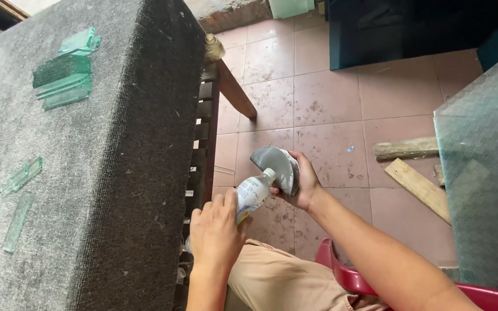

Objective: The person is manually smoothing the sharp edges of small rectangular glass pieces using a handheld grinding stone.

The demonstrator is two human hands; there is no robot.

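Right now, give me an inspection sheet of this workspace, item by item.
Surface: grey carpeted table, fibres worn and dusty.
Job's things: small plastic bottle tipped toward a grey curved pad.
Clutter: stacked green glass strips; two loose glass strips; wood offcuts on the floor.
Grippers: left hand holds the bottle, fingers wrapped round it; right hand holds the pad.
Cables: nothing seen.
Surroundings: stained tiled floor, large glass sheet, red chair.
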